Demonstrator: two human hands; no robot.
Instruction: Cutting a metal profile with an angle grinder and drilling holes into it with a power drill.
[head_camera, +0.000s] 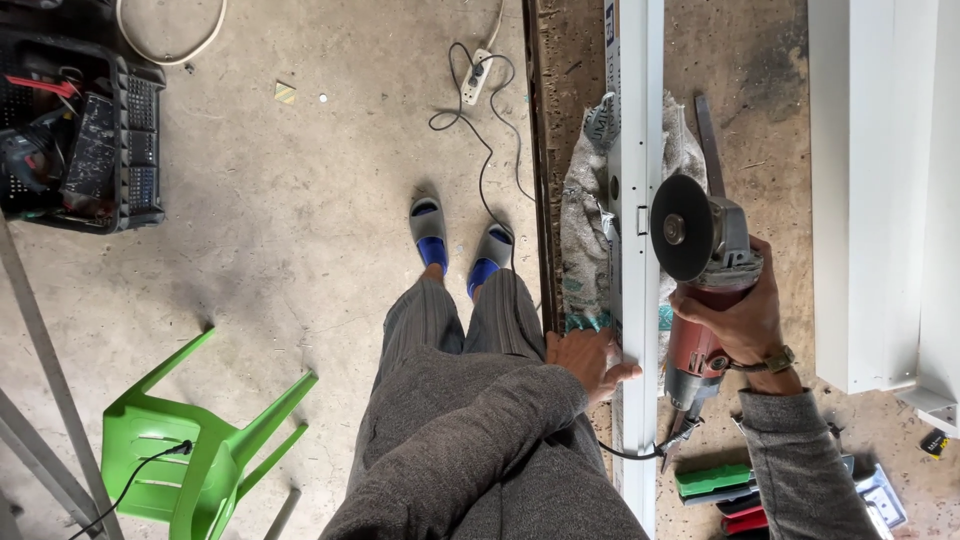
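1. head view: the right hand wraps its grip around a red angle grinder, its dark disc hovering just beside a long white metal bar lying on the worn bench.
2. the left hand rests its grip on the bar's near stretch, fingers curled over the edge, steadying it.
3. no cut or spark shows on the bar; by appearance the grinding is yet to start.
4. a green plastic chair and a black crate stand on the floor.
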